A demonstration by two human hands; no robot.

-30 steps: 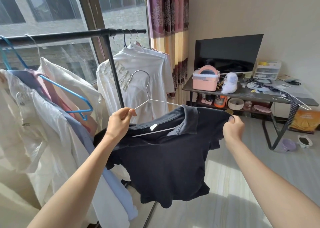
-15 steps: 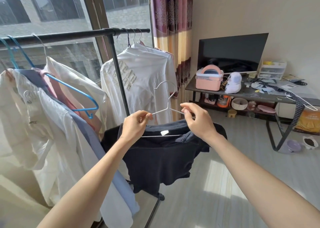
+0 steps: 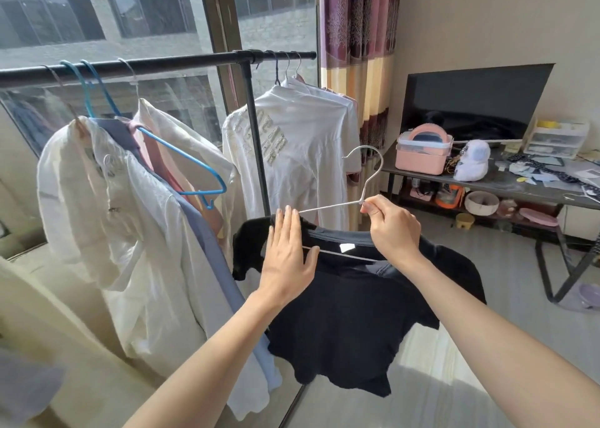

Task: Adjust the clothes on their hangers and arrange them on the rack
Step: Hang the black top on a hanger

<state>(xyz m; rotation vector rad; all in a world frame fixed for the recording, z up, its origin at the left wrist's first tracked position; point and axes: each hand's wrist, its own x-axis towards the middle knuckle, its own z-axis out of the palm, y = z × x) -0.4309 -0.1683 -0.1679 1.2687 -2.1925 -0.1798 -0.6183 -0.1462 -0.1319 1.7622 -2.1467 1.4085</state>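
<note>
right hand [image 3: 391, 229] pinching hanger [image 3: 365, 181], black shirt [image 3: 350, 310] below

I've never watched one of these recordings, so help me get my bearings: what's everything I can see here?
Clothes rack: one, black, by the window.
Hung garments: several, mostly white, on the rack.
Empty blue hanger: one, left on the rack.
Black shirt: one, held on a white wire hanger.
Curtain: one, purple and yellow.
Television: one, black, on the table.
Pink box: one, on the table.
Left hand: flat on the shirt.
Right hand: pinches the hanger.
</note>
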